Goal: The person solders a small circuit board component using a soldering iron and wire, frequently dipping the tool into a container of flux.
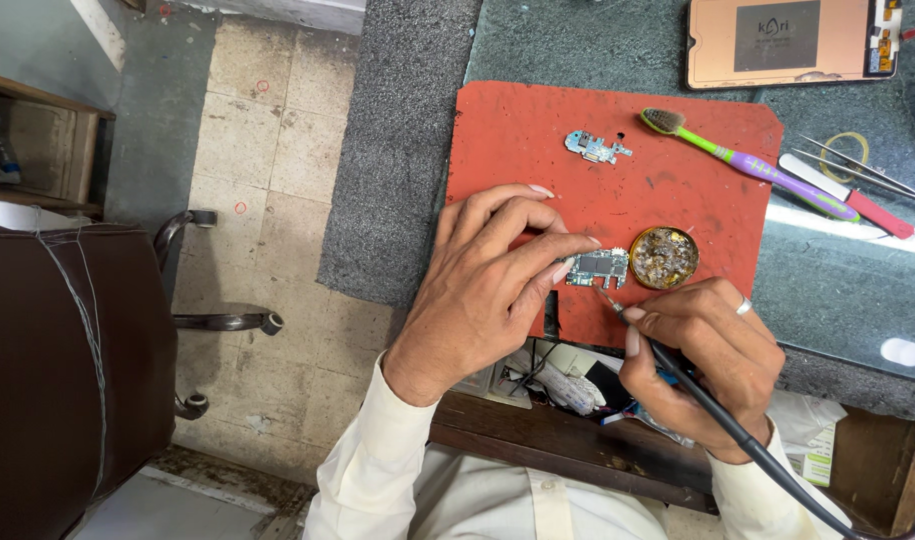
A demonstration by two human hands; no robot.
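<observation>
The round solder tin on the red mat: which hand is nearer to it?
Right. The right hand sits just below the tin, apart from it; the left hand is farther, beyond the small circuit board it holds.

A red mat (538, 140) is showing dark specks, a toothbrush (748, 163) is showing green and purple, and a round tin (664, 257) is showing brass.

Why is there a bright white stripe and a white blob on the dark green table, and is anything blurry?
In the head view, the stripe and the blob are lamp glare on the shiny table; the red mat has no shine. The left hand, right hand and small circuit board look sharp.
</observation>
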